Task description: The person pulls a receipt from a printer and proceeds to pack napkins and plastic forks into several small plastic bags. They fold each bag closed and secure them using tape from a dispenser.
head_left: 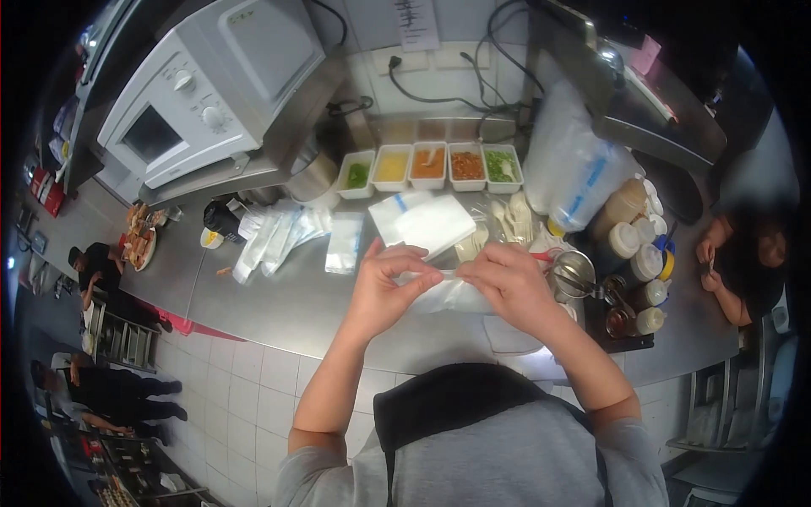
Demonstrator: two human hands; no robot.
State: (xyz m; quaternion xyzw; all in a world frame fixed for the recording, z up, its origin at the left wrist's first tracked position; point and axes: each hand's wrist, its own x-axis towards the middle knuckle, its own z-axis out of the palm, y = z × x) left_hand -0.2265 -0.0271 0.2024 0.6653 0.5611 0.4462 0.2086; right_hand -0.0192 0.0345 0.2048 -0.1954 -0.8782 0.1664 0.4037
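My left hand (390,286) and my right hand (517,283) meet above the steel counter, thumbs and fingers pinched close together. Between them hangs a clear plastic bag (452,296), its upper edge caught in both pinches. Just beyond my hands lie a stack of white napkins (435,226) and wrapped plastic cutlery (517,218). A small flat pack of plastic bags (345,242) rests left of the napkins. Close to my right hand stands a metal cup (572,275).
Several white tubs (428,166) of chopped food line the back. A microwave (220,93) sits on a raised shelf at left. Sauce bottles (646,262) crowd the right, beside a large bag of clear plastic (574,160). Another person (743,253) stands at the right; others are at far left.
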